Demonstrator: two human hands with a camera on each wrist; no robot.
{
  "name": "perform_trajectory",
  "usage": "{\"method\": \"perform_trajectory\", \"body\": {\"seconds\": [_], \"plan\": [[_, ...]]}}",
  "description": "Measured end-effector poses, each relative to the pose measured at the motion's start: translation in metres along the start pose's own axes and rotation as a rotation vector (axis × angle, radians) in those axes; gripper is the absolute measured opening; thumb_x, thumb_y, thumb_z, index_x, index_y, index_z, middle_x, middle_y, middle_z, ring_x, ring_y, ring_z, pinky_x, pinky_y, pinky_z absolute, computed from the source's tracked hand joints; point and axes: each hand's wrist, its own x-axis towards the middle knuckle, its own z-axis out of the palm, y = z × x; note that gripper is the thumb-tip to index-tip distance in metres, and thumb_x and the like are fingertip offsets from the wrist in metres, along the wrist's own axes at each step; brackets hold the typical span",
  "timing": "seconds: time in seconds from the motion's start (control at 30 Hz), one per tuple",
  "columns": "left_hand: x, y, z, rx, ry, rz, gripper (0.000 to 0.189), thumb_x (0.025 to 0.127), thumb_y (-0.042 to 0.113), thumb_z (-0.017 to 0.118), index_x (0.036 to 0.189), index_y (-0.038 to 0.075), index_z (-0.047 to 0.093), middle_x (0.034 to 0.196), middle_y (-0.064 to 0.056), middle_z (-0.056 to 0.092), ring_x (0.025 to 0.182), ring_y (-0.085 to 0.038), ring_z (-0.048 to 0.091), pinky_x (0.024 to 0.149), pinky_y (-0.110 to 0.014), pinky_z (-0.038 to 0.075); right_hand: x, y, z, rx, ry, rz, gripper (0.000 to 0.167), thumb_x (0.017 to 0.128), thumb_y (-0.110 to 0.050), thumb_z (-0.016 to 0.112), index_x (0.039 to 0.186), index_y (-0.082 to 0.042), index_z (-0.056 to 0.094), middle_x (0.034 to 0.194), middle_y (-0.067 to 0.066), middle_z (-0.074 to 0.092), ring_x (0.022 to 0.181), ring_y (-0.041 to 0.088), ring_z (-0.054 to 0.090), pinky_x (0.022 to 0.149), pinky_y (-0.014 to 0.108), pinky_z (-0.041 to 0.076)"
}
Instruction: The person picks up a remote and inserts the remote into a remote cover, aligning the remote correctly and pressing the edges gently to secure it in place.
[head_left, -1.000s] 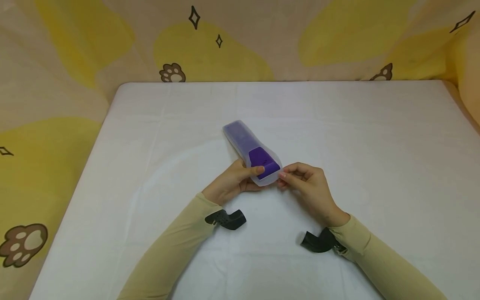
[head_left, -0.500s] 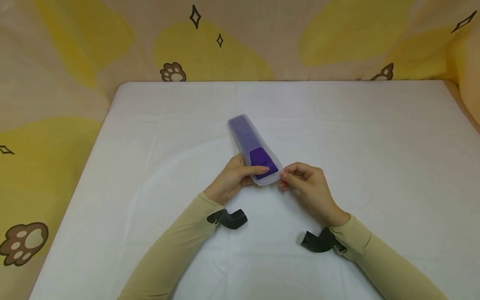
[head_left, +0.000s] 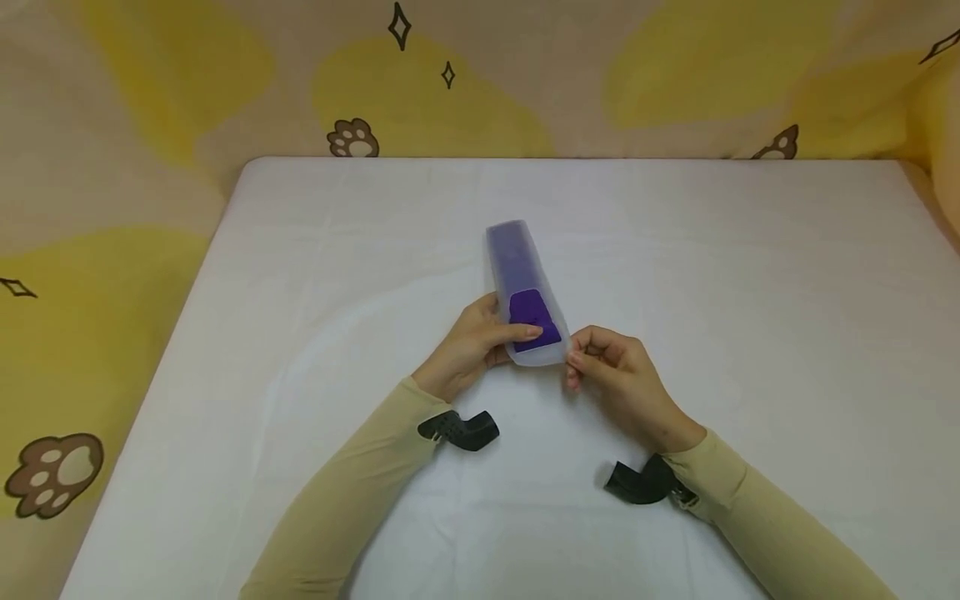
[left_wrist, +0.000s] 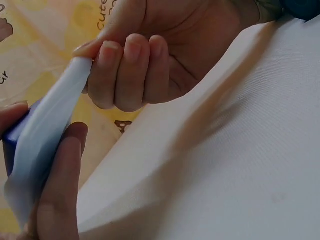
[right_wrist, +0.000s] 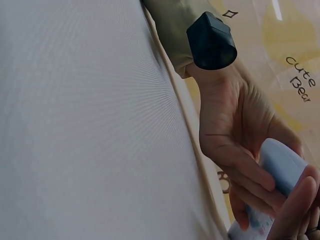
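A long purple object (head_left: 530, 307) sits in a translucent, soft-looking cover (head_left: 543, 356), wider at the end near me; its exact kind cannot be told. My left hand (head_left: 467, 343) grips it near that wide end, thumb across the purple panel and fingers underneath. At the near right corner, my right hand (head_left: 626, 375) pinches the edge of the cover between thumb and forefinger. The left wrist view shows the pale cover (left_wrist: 52, 112) drawn up to the right fingertips. In the right wrist view, the left hand (right_wrist: 235, 130) holds the cover (right_wrist: 282, 162) from below.
A white cloth-covered table (head_left: 712, 275) spreads around both hands. Behind and left of it hangs a yellow and beige patterned cloth (head_left: 480, 108). Black camera mounts sit at both wrists, including the left mount (head_left: 467, 431).
The far end of the covered purple object has swung to the right, so it points more directly away from me. Both hands keep their holds; the head view has shifted slightly.
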Motion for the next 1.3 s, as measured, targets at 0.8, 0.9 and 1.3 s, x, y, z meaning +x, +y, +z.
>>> {"method": "perform_trajectory", "body": {"seconds": [0.8,0.9,1.3], "plan": [[-0.003,0.005,-0.013,0.094,-0.247,0.123,0.080,0.078,-0.017,0.056,0.146,0.001,0.020,0.134,-0.033,0.044,0.110,-0.030,0.059,0.093,-0.038,0.048,0.000,-0.003,0.000,-0.135,0.018,-0.102,0.009,0.089,0.002,0.061,0.087,0.009,0.057,0.071,0.015,0.062,0.062,0.021,0.059,0.057,0.028,0.051],[-0.003,0.005,-0.012,0.093,-0.217,0.132,0.079,0.079,-0.017,0.056,0.146,0.003,0.021,0.133,-0.031,0.045,0.109,-0.030,0.059,0.092,-0.038,0.048,0.000,-0.001,0.001,-0.167,0.099,-0.097,0.011,0.087,0.005,0.063,0.087,0.013,0.056,0.072,0.014,0.063,0.063,0.019,0.060,0.057,0.026,0.051],[0.000,-0.001,-0.009,0.118,-0.196,0.150,0.081,0.080,-0.017,0.059,0.147,0.008,0.021,0.134,-0.027,0.047,0.113,-0.032,0.056,0.091,-0.037,0.049,-0.001,0.000,0.001,-0.235,0.140,-0.116,0.005,0.082,0.013,0.063,0.087,0.012,0.060,0.075,0.011,0.066,0.064,0.018,0.063,0.058,0.023,0.053]]}}
